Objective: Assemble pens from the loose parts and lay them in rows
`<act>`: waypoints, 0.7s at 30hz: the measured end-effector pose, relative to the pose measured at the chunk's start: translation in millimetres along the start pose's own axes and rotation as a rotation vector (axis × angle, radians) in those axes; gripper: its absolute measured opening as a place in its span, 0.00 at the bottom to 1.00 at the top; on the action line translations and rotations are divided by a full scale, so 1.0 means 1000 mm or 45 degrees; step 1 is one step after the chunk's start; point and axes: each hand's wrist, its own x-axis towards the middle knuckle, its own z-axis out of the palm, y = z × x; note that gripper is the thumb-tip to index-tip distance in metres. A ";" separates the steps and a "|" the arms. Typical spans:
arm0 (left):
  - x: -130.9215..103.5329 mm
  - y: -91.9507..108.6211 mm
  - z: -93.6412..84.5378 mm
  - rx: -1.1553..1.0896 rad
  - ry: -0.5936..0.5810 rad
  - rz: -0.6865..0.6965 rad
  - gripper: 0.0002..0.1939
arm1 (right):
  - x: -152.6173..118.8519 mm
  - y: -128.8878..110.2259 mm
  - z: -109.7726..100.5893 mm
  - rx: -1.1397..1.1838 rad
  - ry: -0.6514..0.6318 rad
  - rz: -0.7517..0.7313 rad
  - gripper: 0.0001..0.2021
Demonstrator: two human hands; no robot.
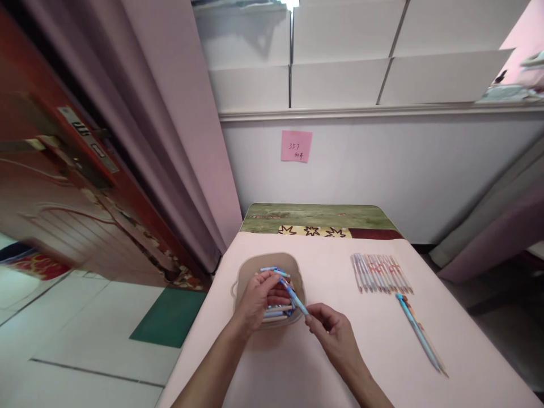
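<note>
A blue pen (pixel 293 296) slants over the basin's right side, held between both hands. My left hand (pixel 260 297) grips its upper end with closed fingers, above the basin. At the lower end, my right hand (pixel 331 327) pinches the pen between thumb and fingertips, just outside the rim. Under and beyond my left hand, the beige plastic basin (pixel 249 271) holds several more pens in blue and pale tones, partly hidden by that hand. Two pens, one light blue (pixel 419 334) and one brownish (pixel 426 340), lie side by side to the right of my right hand.
A neat row of several pens (pixel 380 273) lies at the table's right. A pale pink cloth (pixel 327 255) covers most of the table; a green patterned strip (pixel 314 214) shows behind. The wall carries a pink note (pixel 296 146). A reddish door (pixel 85 187) stands left.
</note>
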 end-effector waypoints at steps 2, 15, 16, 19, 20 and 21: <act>-0.003 0.001 0.001 0.027 -0.004 0.016 0.14 | -0.001 0.000 0.000 -0.012 0.020 -0.004 0.17; -0.015 -0.001 0.028 0.301 -0.084 0.065 0.15 | -0.029 -0.020 -0.012 -0.159 0.153 -0.065 0.11; -0.017 -0.002 0.033 0.311 -0.081 0.070 0.15 | -0.032 -0.020 -0.014 -0.176 0.174 -0.067 0.10; -0.022 -0.005 0.047 0.330 -0.099 0.079 0.14 | -0.042 -0.018 -0.020 -0.226 0.224 -0.068 0.10; -0.024 -0.006 0.051 0.332 -0.111 0.081 0.14 | -0.045 -0.017 -0.022 -0.247 0.244 -0.068 0.09; -0.025 -0.008 0.055 0.333 -0.125 0.084 0.14 | -0.047 -0.017 -0.025 -0.275 0.269 -0.072 0.09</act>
